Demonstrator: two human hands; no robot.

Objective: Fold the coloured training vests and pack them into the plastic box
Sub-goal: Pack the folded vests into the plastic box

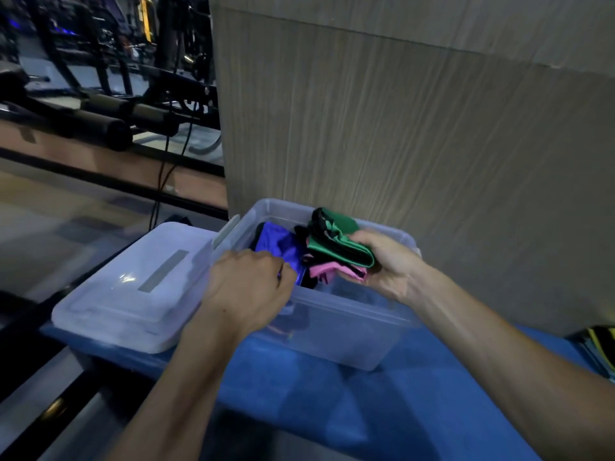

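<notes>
A clear plastic box (pixel 349 327) stands on a blue surface against a wood-grain wall. Inside its left part lies a folded blue vest (pixel 279 244); my left hand (pixel 249 287) reaches over the near rim and grips the vest's near edge. My right hand (pixel 382 264) holds a folded stack over the box's right part: a green vest (pixel 342 241) on top and a pink vest (pixel 329 269) beneath, both with black trim. The fingers curl round the stack's right end.
The box's clear lid (pixel 133 287) lies flat to the left of the box. The blue surface (pixel 332 394) extends toward me. At the far right edge lies more folded fabric, yellow and black (pixel 602 347). Dark gym equipment (pixel 100 111) stands beyond on the left.
</notes>
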